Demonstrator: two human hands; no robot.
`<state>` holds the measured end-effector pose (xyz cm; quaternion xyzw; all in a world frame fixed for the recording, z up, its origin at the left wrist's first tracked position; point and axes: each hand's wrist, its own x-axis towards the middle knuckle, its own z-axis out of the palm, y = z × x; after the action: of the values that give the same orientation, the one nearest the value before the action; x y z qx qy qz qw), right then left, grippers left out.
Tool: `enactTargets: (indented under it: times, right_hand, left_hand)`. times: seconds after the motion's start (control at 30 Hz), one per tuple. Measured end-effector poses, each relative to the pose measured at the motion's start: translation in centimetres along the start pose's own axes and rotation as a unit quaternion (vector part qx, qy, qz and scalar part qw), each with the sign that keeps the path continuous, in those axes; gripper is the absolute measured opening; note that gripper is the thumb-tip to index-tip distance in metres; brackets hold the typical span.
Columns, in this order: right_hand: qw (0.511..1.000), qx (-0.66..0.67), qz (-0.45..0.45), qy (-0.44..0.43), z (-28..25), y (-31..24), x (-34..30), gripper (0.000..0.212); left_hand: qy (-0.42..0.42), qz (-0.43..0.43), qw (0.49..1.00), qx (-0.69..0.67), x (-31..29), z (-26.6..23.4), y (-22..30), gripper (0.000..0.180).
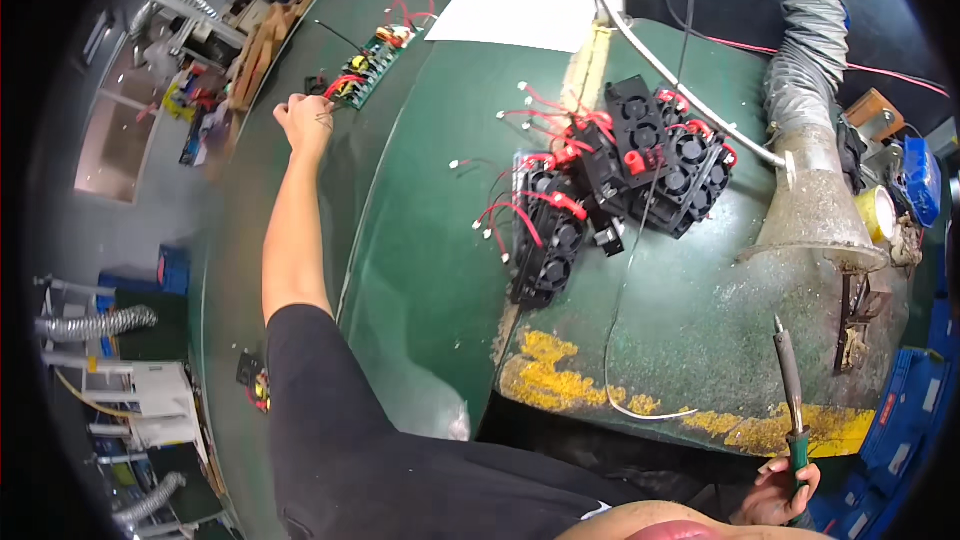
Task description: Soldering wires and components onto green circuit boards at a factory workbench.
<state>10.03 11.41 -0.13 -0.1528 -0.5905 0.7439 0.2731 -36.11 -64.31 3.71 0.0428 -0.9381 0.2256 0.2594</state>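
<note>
My left hand [305, 125] reaches far out to the left, its fingers curled at the near end of a green circuit board [375, 65] with yellow coils and red wires. The fingertips' grip is hidden, so I cannot make out what they hold. A small black part [316, 86] lies just beyond the knuckles. Low at the right, my right hand [778, 492] is wrapped round the green handle of a soldering iron [788, 370], tip pointing up. On the green bench mat between them sits a pile of black fan units [640, 155] with red wires and white plugs.
A grey funnel-shaped fume hood [815, 195] on a ribbed hose [808, 55] stands at the right. White paper sheets [520, 5] lie at the back. A white cable arcs over the bench. Another small part [255, 380] lies at the left; blue bins [905, 405] stand at the right.
</note>
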Motion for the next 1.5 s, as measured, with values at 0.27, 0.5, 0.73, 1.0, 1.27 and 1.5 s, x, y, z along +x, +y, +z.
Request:
enactTargets:
  times: [0.27, 0.5, 0.73, 1.0, 1.27, 1.5]
  right_hand:
    - [0.989, 0.107, 0.001, -0.104, -0.1, -1.2, 0.9, 0.029]
    - [0.979, 0.129, -0.027, -0.158, -2.9, -1.4, -0.4, 0.031]
    - [0.985, 0.096, -0.057, -0.128, -4.1, -2.2, -0.4, 0.031]
    - [0.981, 0.134, -0.052, -0.133, -4.4, -1.2, -1.0, 0.033]
    - [0.976, 0.137, -0.061, -0.160, -4.5, -1.2, -0.6, 0.035]
    - [0.978, 0.146, -0.030, -0.145, -4.7, -1.3, -0.2, 0.035]
  left_hand:
    - [-0.201, 0.126, 0.969, -0.071, -10.2, -13.3, -4.7, 0.012]
    - [-0.211, 0.031, 0.977, -0.019, -18.7, -19.2, -3.3, 0.009]
    - [-0.376, -0.084, 0.900, -0.203, -21.5, -16.0, -5.6, 0.015]
    - [-0.312, -0.005, 0.898, -0.311, -22.8, -13.8, -7.0, 0.022]
    - [-0.339, -0.161, 0.855, -0.359, -23.4, -14.9, -6.8, 0.057]
    - [-0.307, 0.071, 0.946, -0.083, -21.8, -16.2, -4.4, 0.057]
